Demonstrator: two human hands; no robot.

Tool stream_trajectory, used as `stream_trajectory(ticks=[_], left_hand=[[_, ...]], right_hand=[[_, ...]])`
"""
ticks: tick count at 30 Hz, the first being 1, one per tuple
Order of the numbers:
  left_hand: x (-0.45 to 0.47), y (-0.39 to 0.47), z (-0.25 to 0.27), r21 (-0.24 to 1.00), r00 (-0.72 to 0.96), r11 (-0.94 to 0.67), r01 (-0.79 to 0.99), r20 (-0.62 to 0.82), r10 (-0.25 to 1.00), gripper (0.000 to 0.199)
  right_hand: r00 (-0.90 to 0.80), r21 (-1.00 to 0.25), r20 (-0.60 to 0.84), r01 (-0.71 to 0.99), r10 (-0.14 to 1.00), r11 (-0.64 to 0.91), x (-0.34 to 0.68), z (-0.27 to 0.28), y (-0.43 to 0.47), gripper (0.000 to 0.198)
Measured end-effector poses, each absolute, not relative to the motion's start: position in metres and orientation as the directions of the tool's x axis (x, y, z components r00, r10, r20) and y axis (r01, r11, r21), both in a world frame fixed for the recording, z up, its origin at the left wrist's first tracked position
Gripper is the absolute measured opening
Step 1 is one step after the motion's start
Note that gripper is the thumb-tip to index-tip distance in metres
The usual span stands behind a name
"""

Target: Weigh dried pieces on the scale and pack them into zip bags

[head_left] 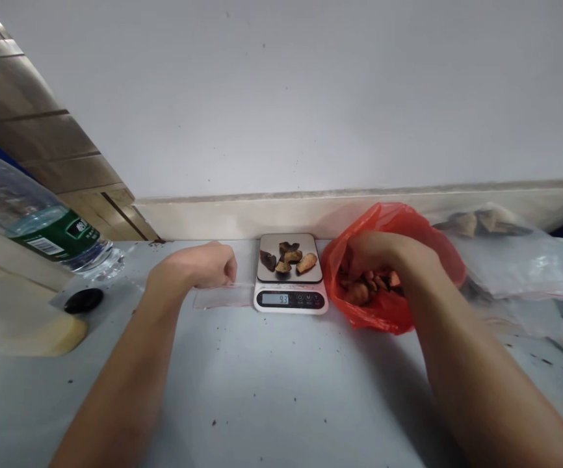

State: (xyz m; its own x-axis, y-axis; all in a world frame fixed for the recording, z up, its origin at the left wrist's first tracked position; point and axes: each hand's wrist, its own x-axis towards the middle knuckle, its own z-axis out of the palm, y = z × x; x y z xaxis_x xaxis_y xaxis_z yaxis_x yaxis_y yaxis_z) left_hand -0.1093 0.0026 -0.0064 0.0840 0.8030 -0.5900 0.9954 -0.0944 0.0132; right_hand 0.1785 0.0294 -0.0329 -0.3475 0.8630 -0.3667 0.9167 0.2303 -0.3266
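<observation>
A white digital scale (291, 305) stands by the wall with several dried brown pieces (292, 256) on its plate. Its display seems to read 93, possibly with a decimal point. To the left, my left hand (213, 263) is curled into a fist, with nothing visible in it. A flat clear plastic bag (223, 298) lies at that hand's near side, reaching the scale. My right hand (366, 252) is inside an open red plastic bag (379, 318), its fingers bent down among more dried brown pieces (359, 292). Its fingertips are hidden, and I cannot make out what they grip.
At the left are a water bottle (62, 237) with a green label, a translucent container (18, 318) and a black oval object (83, 301). Clear bags (510, 260) with some brown pieces lie right of the red bag. A white wall (311, 97) rises behind the scale.
</observation>
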Motion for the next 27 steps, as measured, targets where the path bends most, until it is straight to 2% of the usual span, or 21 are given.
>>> stream_trajectory(ticks=[3, 6, 8, 10, 13, 15, 19, 23, 25, 27], left_hand=[[-0.109, 0.001, -0.005, 0.009, 0.074, -0.085, 0.996, -0.593, 0.802, 0.023], [-0.109, 0.001, -0.003, 0.014, 0.079, -0.088, 0.996, -0.590, 0.804, 0.026], [-0.109, 0.002, -0.004, 0.013, 0.079, -0.088, 0.996, -0.589, 0.804, 0.027], [-0.108, 0.003, -0.004, 0.010, 0.072, -0.082, 0.997, -0.591, 0.804, 0.029], [-0.107, 0.003, -0.005, 0.005, 0.062, -0.074, 0.997, -0.591, 0.804, 0.032], [-0.106, 0.002, -0.004, 0.002, 0.059, -0.072, 0.997, -0.589, 0.806, 0.033], [-0.106, 0.000, -0.004, 0.002, 0.058, -0.070, 0.998, -0.583, 0.811, 0.035], [-0.107, -0.001, -0.002, 0.007, 0.060, -0.069, 0.998, -0.578, 0.814, 0.031], [-0.106, -0.001, -0.002, 0.008, 0.064, -0.072, 0.997, -0.577, 0.814, 0.030], [-0.106, -0.001, -0.002, 0.013, 0.072, -0.079, 0.997, -0.576, 0.814, 0.028]], right_hand=[[-0.235, -0.292, -0.474, 0.951, 0.849, 0.100, 0.173, -0.027, 0.027, 0.037], [-0.167, -0.250, -0.491, 0.967, 0.855, 0.046, 0.178, -0.013, 0.024, 0.027], [-0.190, -0.223, -0.444, 0.970, 0.876, 0.098, 0.184, 0.000, 0.021, 0.019], [-0.276, -0.253, -0.375, 0.949, 0.885, 0.188, 0.186, 0.013, 0.016, 0.010], [-0.423, -0.360, -0.241, 0.875, 0.873, 0.324, 0.174, 0.022, 0.009, 0.012], [-0.455, -0.376, -0.155, 0.848, 0.877, 0.373, 0.156, 0.018, 0.009, 0.013], [-0.439, -0.338, -0.132, 0.863, 0.889, 0.376, 0.125, -0.002, 0.017, 0.024], [-0.404, -0.369, -0.074, 0.860, 0.912, 0.351, 0.133, 0.002, 0.013, 0.031], [-0.367, -0.356, -0.148, 0.886, 0.918, 0.297, 0.148, 0.011, 0.008, 0.027], [-0.265, -0.255, -0.352, 0.950, 0.898, 0.180, 0.161, 0.015, 0.004, 0.025]])
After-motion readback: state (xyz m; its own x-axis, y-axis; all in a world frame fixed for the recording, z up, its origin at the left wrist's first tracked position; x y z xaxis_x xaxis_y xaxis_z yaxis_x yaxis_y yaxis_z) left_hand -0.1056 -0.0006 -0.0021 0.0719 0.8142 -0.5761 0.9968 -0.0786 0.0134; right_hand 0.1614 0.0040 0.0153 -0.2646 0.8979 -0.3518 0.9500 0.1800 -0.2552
